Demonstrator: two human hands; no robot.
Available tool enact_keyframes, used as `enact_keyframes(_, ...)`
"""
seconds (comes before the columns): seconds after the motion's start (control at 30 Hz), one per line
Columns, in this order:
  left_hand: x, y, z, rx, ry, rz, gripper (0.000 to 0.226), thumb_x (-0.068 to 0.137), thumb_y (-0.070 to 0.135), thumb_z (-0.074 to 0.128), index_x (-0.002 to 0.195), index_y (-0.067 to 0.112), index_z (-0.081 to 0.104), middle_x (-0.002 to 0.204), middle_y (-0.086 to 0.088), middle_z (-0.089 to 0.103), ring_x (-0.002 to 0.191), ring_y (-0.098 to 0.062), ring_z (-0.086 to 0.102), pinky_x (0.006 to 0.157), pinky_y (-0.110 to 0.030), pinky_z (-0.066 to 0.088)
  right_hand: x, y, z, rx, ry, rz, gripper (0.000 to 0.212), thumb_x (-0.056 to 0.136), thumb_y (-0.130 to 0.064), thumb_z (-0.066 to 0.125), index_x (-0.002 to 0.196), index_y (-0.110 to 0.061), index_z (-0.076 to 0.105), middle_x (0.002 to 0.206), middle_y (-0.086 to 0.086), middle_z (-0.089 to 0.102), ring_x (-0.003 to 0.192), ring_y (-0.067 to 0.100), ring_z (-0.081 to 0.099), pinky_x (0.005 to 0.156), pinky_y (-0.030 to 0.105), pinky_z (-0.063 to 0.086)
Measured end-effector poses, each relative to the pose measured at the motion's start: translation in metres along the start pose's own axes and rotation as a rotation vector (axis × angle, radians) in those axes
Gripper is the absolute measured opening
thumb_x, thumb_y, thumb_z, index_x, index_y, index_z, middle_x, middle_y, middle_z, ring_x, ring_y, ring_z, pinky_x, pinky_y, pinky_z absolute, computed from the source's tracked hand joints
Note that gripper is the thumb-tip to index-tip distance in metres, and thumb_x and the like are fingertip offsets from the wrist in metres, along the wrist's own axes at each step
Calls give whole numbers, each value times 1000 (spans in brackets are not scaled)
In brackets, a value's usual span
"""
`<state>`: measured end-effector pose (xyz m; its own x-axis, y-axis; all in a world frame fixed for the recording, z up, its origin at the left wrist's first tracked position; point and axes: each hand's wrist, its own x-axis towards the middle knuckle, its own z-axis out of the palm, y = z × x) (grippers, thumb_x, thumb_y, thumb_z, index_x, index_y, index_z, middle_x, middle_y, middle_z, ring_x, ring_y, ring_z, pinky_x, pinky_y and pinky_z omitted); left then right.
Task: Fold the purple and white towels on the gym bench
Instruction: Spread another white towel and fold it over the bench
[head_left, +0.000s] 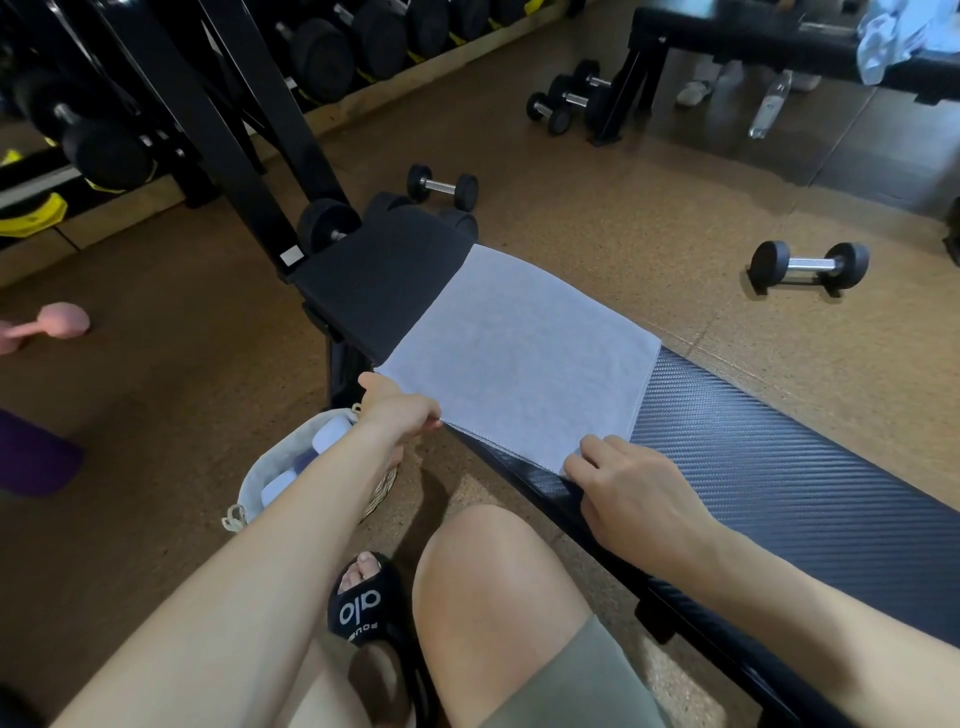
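Observation:
A pale lavender towel (514, 348) lies flat across the black gym bench (779, 467), folded into a neat rectangle with doubled edges along its near side. My left hand (400, 410) pinches the towel's near left corner at the bench's edge. Fingers of my right hand (628, 488) press and grip the near right corner. A woven basket (291, 467) with a cloth liner stands on the floor under my left forearm and holds rolled purple and white towels.
Small black dumbbells lie on the cork floor beyond the bench (441, 184) and to the right (810, 262). A pink dumbbell (52, 325) lies at the left. A dumbbell rack (332, 57) runs along the back. My knee and sandal are close by the bench.

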<state>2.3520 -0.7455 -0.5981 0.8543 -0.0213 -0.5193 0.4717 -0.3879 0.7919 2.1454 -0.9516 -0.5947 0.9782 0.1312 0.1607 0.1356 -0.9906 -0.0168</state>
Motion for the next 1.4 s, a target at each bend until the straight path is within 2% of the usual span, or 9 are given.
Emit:
enact_keyframes(0.4, -3, 0, -1, -47, -19, -36, 70, 82, -8, 68, 132, 15, 25, 132, -4, 46, 101, -33, 72, 55, -23, 59, 0, -1, 5, -12, -89, -26, 19, 64, -7, 63, 77, -17, 55, 70, 0, 49, 56, 23, 47, 49, 36, 43)
enact_keyframes(0.5, -5, 0, -3, -20, -20, -49, 86, 73, -3, 73, 138, 14, 20, 133, -8, 44, 101, -32, 72, 63, -29, 63, 6, -1, 2, -2, -79, -43, 18, 57, -9, 61, 70, -17, 50, 63, 0, 47, 53, 23, 45, 48, 34, 40)
enact_keyframes(0.67, 1, -2, -6, 22, -4, -29, 73, 74, -5, 72, 128, 13, 26, 132, -13, 46, 86, -29, 76, 75, -39, 65, 10, -8, 3, 33, -83, -39, 26, 53, -8, 64, 70, -17, 47, 58, -1, 45, 49, 23, 45, 46, 31, 33)
enact_keyframes(0.77, 2, -2, -11, 66, 3, -31, 76, 75, -5, 71, 132, 9, 24, 106, -12, 55, 85, -27, 71, 86, -48, 62, 10, -8, 4, 63, -51, -21, 20, 61, -10, 58, 75, -17, 46, 64, -1, 45, 54, 24, 44, 46, 35, 38)
enact_keyframes(0.9, 1, -1, -18, 70, -4, -59, 93, 71, 6, 74, 142, 8, 13, 91, -12, 60, 82, -25, 69, 74, -39, 58, 9, -8, 7, 100, -38, 9, 7, 74, -15, 52, 78, -17, 46, 74, -1, 44, 59, 22, 43, 48, 37, 39)
enact_keyframes(1.03, -17, 6, -11, 360, 120, 96, 85, 84, 20, 72, 147, 11, 16, 125, -15, 45, 106, -34, 58, 85, -43, 52, 21, -5, 4, 166, 108, 26, 8, 79, -19, 49, 73, -14, 48, 66, 1, 45, 56, 27, 45, 51, 34, 36)
enact_keyframes(1.17, -34, 15, 14, 813, 195, 747, 77, 100, 41, 52, 162, 24, 9, 168, -13, 11, 153, -36, 15, 123, -48, 23, 65, 2, 6, 233, 97, 109, 36, 91, -28, 40, 115, -11, 61, 99, 8, 60, 87, 33, 58, 75, 44, 48)
enact_keyframes(1.3, -31, 8, 50, 1185, -138, 876, 80, 103, 62, 26, 163, 24, -9, 170, -6, -18, 156, -25, -18, 127, -45, -5, 108, 11, 20, 269, -84, 197, 64, 99, -37, 18, 157, -15, 31, 158, 12, 36, 145, 32, 33, 117, 49, 29)
enact_keyframes(1.4, -19, -11, 55, 1280, -252, 796, 100, 84, 85, 12, 161, 28, -16, 167, -5, -27, 153, -22, -27, 126, -45, -10, 121, 44, 33, 181, -183, 297, 59, 107, -44, 19, 162, -23, 16, 169, 5, 13, 155, 26, 9, 125, 46, 9)
